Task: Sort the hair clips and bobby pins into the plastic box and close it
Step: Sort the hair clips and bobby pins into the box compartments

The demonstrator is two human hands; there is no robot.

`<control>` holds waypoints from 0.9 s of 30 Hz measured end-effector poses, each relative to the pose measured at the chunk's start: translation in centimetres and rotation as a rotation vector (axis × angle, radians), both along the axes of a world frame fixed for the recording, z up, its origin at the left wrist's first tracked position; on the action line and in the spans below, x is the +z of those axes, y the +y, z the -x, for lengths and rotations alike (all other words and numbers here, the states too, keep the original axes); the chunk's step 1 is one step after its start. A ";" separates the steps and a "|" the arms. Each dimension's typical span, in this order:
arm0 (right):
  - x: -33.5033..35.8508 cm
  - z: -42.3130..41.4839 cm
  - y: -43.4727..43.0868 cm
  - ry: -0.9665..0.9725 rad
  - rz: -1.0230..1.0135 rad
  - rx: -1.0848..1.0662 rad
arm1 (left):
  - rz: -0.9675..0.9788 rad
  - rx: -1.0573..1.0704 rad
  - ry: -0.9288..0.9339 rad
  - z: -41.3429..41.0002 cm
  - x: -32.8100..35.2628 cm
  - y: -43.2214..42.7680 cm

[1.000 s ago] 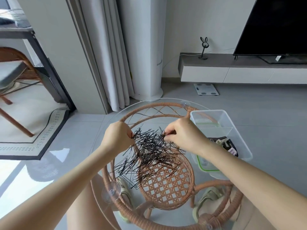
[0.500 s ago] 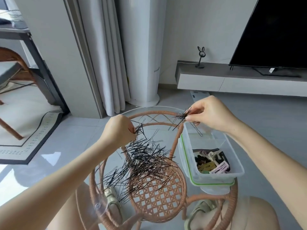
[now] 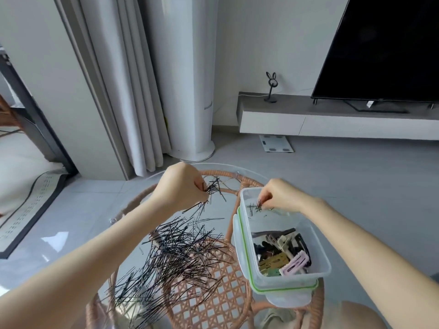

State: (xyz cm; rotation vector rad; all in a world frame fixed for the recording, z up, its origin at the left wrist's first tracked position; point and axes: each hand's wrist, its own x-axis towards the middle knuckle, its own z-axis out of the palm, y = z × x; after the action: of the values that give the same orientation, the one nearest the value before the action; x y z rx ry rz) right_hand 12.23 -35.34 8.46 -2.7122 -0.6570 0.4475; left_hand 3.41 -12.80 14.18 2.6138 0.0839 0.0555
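The right hand (image 3: 279, 194) pinches a few bobby pins (image 3: 257, 206) inside the plastic box (image 3: 318, 269); the left hand (image 3: 180, 186) grips a bundle (image 3: 213, 189). The main pile (image 3: 175, 255) lies on the glass tabletop (image 3: 133, 198). Risk: loose pins may slip off the glass or snag while being released.

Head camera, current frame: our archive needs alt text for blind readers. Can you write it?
A person's right hand lowers a few black bobby pins into the far end of a clear plastic box holding hair clips. The left hand pinches a bunch above the bobby pin pile on a glass-topped rattan table.
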 end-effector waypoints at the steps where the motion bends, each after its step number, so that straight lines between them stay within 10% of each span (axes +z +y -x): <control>1: -0.7 0.0 0.0 0.004 0.023 0.014 | 0.018 -0.009 -0.006 -0.4 0.2 -0.6; 10: -0.5 -0.3 -3.7 -0.066 -0.202 -0.165 | 0.097 -0.189 -0.024 -4.1 0.1 -6.6; 24: 2.1 3.0 -7.3 -0.224 -0.292 -0.271 | -0.448 -0.559 0.279 -8.4 -5.3 -14.5; 27: 2.5 3.3 -6.4 -0.257 -0.283 -0.265 | -0.315 -0.566 0.279 -8.3 -4.1 -13.1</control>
State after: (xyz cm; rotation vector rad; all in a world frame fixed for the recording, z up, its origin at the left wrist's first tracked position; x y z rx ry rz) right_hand 8.93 -41.70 10.97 -2.5522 -0.3787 -0.0571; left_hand 11.70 -25.92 10.03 2.8347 -0.6107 -0.5328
